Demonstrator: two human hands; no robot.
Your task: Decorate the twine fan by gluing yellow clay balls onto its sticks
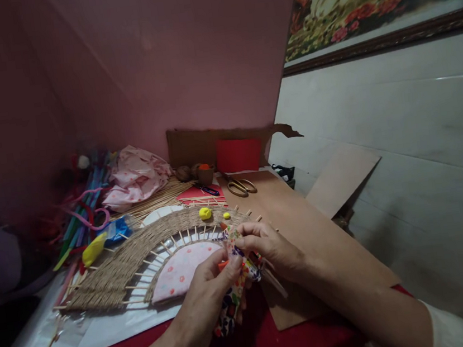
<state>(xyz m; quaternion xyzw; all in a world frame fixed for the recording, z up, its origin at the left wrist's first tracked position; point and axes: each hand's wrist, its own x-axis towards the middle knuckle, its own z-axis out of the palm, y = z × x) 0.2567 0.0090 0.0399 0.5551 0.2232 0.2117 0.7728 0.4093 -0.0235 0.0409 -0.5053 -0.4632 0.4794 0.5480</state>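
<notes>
Together, our left hand (209,283) and right hand (272,247) pinch white, multicoloured floral-print cloth (238,286) at lower centre, our fingers hiding part of it. The upper-right frame edge crops a dark-framed flower painting (371,1). Mid-frame, a small, round brown pot (205,176) holds something orange (203,167), indistinct to us.

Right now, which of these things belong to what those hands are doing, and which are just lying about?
Seemingly part of the work:
Multicoloured floral cloth, held by left hand and right hand
Brown woven half-ring, close by

Seemingly just lying about:
Gold-handled scissors
Crumpled pink patterned cloth
Red rectangular card
</notes>
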